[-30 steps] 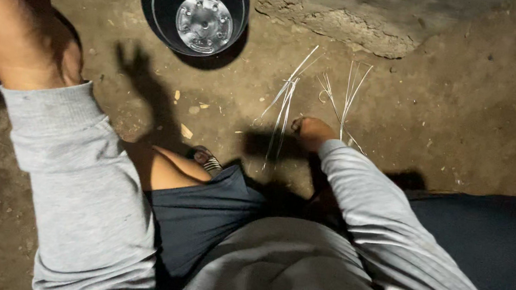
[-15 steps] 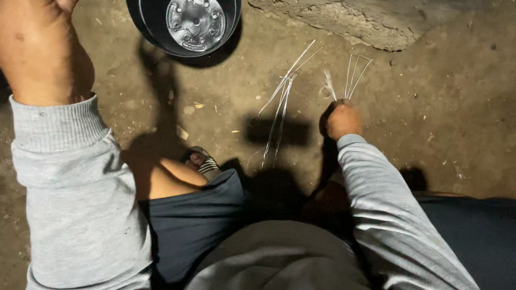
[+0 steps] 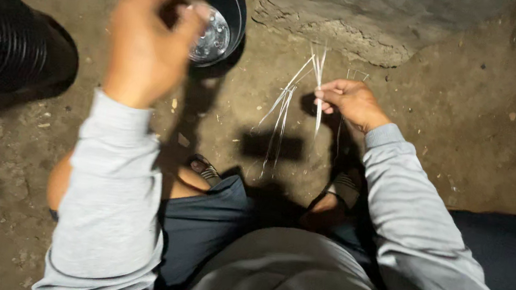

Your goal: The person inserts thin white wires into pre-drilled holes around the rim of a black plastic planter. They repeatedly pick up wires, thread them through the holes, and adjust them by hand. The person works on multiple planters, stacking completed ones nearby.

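Observation:
My right hand is raised above the dirt floor, pinching a few thin pale straw strips that stick up and hang down from my fingers. More pale strips lie on the ground just left of it. My left hand, blurred with motion, is in the air over a round black lamp with a shiny reflector; its fingers are curled and I see nothing in it. Grey sleeves cover both arms.
A black ribbed tube or drum lies at the left edge. A rough stone slab sits beyond the strips. My sandalled feet and dark shorts are below. A dark cloth lies at right.
My right hand has lifted off the ground with a few strips pinched in it. My left hand swung from the far left toward the lamp.

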